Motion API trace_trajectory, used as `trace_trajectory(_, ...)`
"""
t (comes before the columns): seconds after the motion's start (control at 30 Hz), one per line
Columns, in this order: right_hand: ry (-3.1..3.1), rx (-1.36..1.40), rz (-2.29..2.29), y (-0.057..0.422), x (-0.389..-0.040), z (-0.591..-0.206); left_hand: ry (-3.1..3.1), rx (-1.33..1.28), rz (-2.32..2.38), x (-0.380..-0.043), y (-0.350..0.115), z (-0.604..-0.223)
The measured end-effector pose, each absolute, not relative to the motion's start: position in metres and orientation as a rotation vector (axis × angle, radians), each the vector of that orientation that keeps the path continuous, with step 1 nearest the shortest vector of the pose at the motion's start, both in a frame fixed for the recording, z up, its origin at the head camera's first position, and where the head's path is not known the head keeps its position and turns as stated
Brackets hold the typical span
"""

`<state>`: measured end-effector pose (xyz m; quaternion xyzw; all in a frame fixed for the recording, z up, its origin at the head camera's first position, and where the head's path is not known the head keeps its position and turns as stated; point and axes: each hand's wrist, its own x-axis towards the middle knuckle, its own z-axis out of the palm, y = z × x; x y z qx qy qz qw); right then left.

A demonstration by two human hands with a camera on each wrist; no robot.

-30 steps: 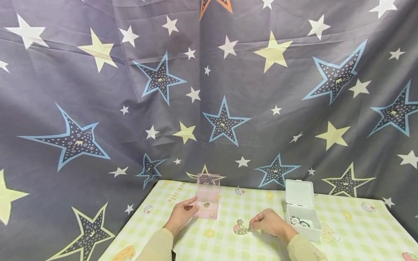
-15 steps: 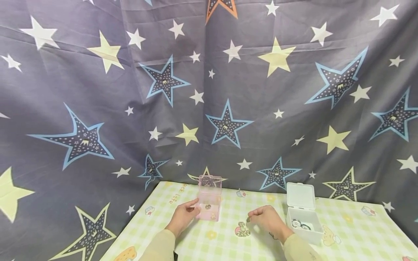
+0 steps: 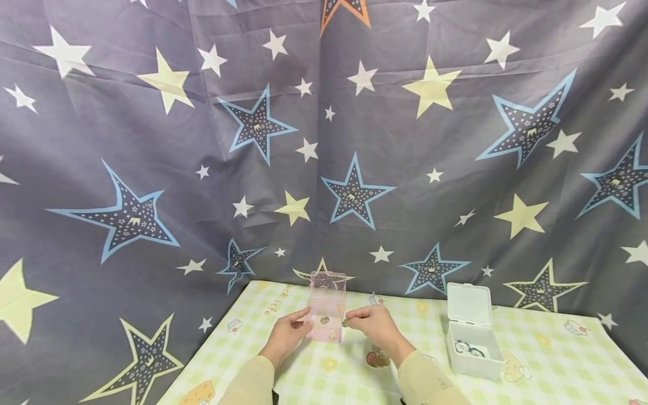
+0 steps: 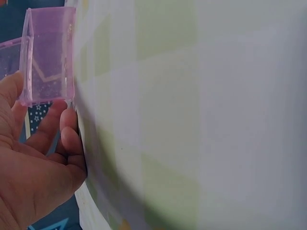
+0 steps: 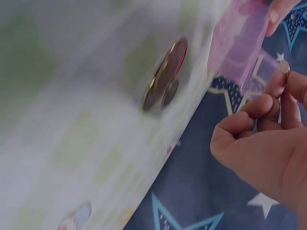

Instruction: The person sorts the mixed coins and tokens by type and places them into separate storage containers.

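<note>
My left hand (image 3: 286, 337) holds the left side of a see-through pink plastic box (image 3: 326, 332), its thumb and index finger at the wall. The box stands with its lid raised at the back, and a coin (image 3: 324, 320) shows inside. Beside the box's right wall, my right hand (image 3: 377, 329) pinches a small gold-coloured coin (image 5: 286, 69) between thumb and index finger. Below that hand, a small pile of coins (image 3: 377, 359) lies on the cloth, partly overlapping in the right wrist view.
A white box (image 3: 476, 365) with its lid raised stands to the right, holding several round black-and-white pieces (image 3: 468, 349). A green-and-white checked cloth (image 3: 283, 382) covers the table. Behind its back edge hangs a dark star-patterned curtain (image 3: 283, 174).
My right hand has lifted a coin from the pile and moved left and away from me to the pink box. The left hand keeps its place at the box.
</note>
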<state>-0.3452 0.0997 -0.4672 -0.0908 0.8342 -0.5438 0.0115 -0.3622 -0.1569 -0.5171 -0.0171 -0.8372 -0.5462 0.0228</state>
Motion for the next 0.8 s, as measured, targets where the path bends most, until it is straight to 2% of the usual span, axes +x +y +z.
trace_trajectory(0.23,2.61,-0.188,-1.747,0.073,-0.346,-0.471,-2.589,-0.051,-1.687,-0.362,-0.156,-0.518)
trace_trajectory(0.43,2.651,-0.132,-1.753,0.068,-0.344,-0.476,-2.581,-0.071,-1.681,-0.359,-0.154,-0.516)
trace_trajectory(0.6,2.661,-0.132,-1.745,0.081,-0.344,-0.474,-2.573,-0.074,-1.638,-0.357,-0.154,-0.513)
trace_trajectory(0.8,2.746,-0.125,-1.748,0.121,-0.35,-0.473,-2.585,-0.102,-1.557,-0.357,-0.158,-0.513)
